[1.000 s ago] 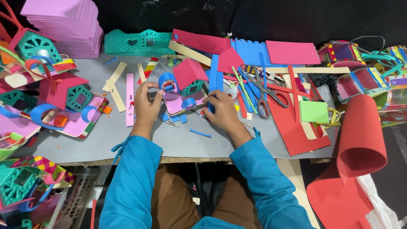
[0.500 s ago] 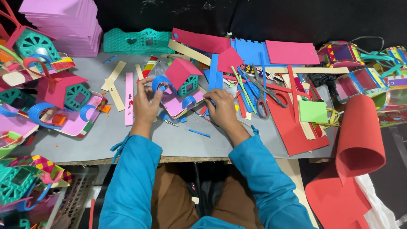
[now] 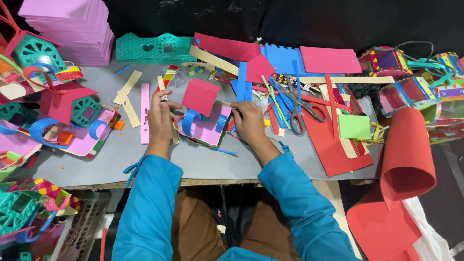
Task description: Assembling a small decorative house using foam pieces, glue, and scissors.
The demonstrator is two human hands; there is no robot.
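Because the small foam house (image 3: 203, 112) is pinched only at its edges, a hard squeeze could buckle the red roof or shift the blue arch strips on the pink base; a careless elbow might also sweep loose foam strips off the grey bench (image 3: 193, 162); the scissors (image 3: 302, 107) lie near the right wrist. Between both hands sits the house, resting on the bench; the left hand (image 3: 160, 116) touches its left side with fingers loosely curled, while the right hand (image 3: 249, 121) closes narrowly on its right edge.
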